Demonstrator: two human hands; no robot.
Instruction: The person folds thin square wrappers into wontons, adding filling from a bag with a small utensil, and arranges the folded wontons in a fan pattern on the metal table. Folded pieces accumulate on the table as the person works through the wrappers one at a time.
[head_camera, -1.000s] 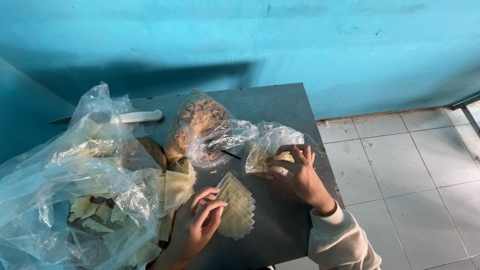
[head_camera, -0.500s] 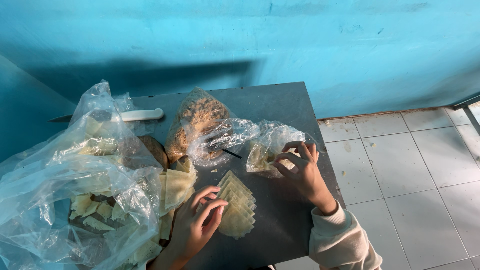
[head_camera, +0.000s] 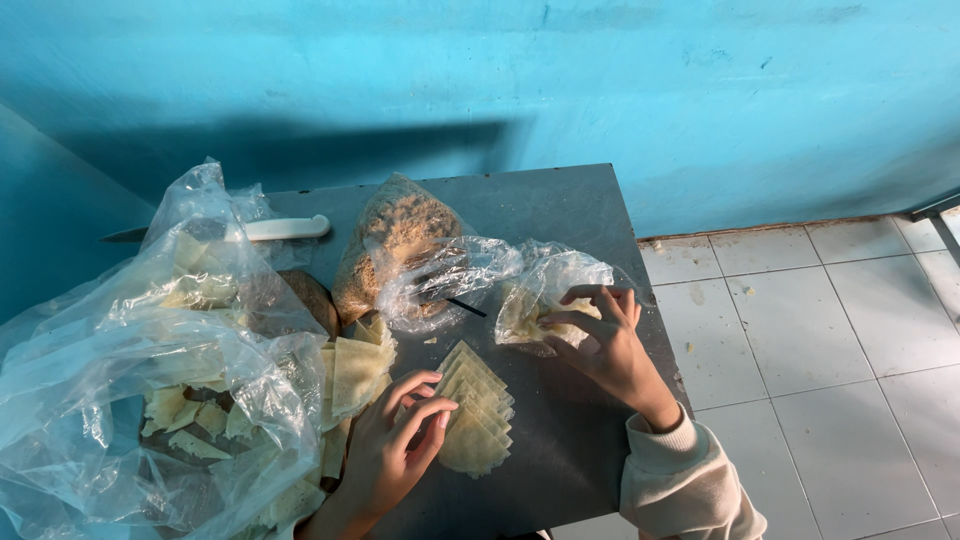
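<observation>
On a dark grey table (head_camera: 560, 205) lies a fanned stack of thin pale yellow pastry sheets (head_camera: 474, 422). My left hand (head_camera: 395, 447) rests on the stack's left edge, fingers curled over it. My right hand (head_camera: 606, 340) pinches a small clear plastic bag (head_camera: 548, 285) with pale pieces inside, fingers closed on its right side. Behind it lies another crumpled clear bag (head_camera: 440, 280) against a bag of brown crumbs (head_camera: 395, 240).
A large clear plastic bag (head_camera: 140, 370) full of pastry scraps fills the left side. A knife with a white handle (head_camera: 285, 229) lies at the table's back left. A turquoise wall stands behind; white floor tiles (head_camera: 820, 350) lie to the right of the table edge.
My right hand has shifted a little on the small bag, fingers working at it. My left hand stays on the pastry stack.
</observation>
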